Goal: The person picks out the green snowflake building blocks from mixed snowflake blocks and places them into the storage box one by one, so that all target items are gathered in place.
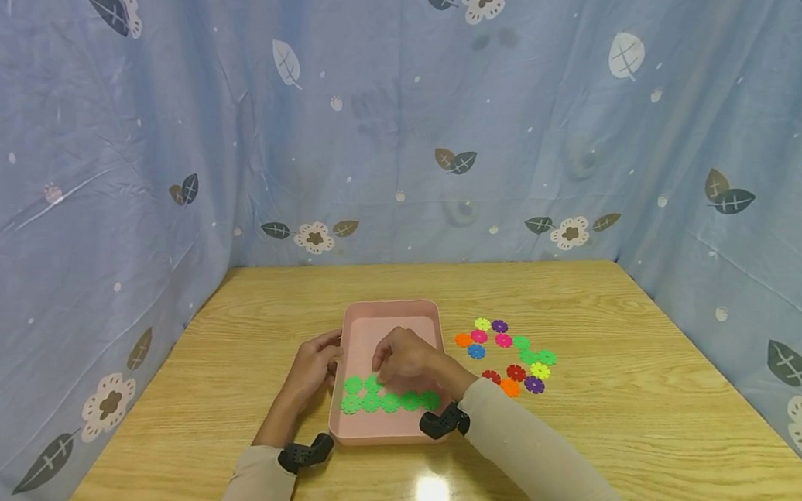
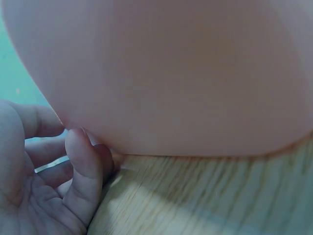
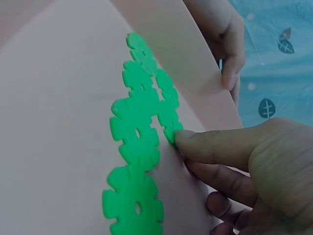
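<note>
Inside a pink tray, several green flower-shaped notched discs lie in a row near its front wall, with two more just behind at the left. My right hand reaches over the tray and pinches the edge of a green notched disc in that back pair; its index fingertip is partly hidden. My left hand rests outside the tray's left wall. Its loosely bent fingers touch the wall, as the left wrist view of the hand also shows.
Right of the tray, loose notched discs in several colours lie on the wooden table, among them a blue disc, a purple disc and a green disc. A patterned blue curtain encloses the table's back and sides.
</note>
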`<state>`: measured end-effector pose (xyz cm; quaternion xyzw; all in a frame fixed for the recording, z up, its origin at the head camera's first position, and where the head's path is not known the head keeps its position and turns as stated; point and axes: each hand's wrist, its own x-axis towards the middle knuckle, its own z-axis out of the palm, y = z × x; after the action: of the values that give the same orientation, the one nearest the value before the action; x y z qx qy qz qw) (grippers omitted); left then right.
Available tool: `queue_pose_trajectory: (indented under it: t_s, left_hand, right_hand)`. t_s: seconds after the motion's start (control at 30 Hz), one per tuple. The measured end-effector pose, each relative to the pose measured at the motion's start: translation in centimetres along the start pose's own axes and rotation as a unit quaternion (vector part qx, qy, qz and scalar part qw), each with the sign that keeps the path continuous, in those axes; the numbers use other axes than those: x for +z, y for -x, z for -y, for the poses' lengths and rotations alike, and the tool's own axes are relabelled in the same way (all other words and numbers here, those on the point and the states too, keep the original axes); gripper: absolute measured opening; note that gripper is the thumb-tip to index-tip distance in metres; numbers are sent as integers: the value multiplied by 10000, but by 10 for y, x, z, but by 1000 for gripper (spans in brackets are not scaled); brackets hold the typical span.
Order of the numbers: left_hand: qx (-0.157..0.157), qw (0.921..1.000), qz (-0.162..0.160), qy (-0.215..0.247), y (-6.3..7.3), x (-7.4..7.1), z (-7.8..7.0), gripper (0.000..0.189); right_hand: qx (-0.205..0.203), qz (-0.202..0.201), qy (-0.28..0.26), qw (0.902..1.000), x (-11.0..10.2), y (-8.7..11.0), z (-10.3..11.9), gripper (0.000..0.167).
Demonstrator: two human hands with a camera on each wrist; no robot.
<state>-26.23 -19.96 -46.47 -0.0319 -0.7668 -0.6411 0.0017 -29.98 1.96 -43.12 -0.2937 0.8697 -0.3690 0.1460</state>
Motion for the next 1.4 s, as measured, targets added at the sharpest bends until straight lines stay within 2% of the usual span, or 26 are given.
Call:
queue_pose_trajectory:
  t_s: [0.33, 0.73, 0.93, 1.13, 1.27, 1.4]
  left_hand:
    - [-13, 10000, 0, 0, -1, -1, -1, 48]
    - [-40, 10000, -49, 8, 0, -2, 0, 47]
    - [-60, 10000, -52, -8, 1, -2, -1, 47]
    - [22, 10000, -42, 36, 2, -1, -1, 47]
    - [-8, 10000, -8, 71, 2, -1, -1, 47]
    - [-60, 10000, -22, 67, 1, -1, -1, 47]
  right_hand:
    - [10, 26, 118, 9999, -2, -1, 2, 10]
    - [-230, -9, 245, 9994, -15, 2, 0, 5]
    - [-242, -117, 149, 9995, -26, 5, -2, 6]
    - [-608, -280, -227, 9975, -43, 13, -6, 17]
    - [-413, -606, -390, 9965, -54, 20, -9, 22]
    - [-131, -854, -274, 9959, -63, 26, -11, 24]
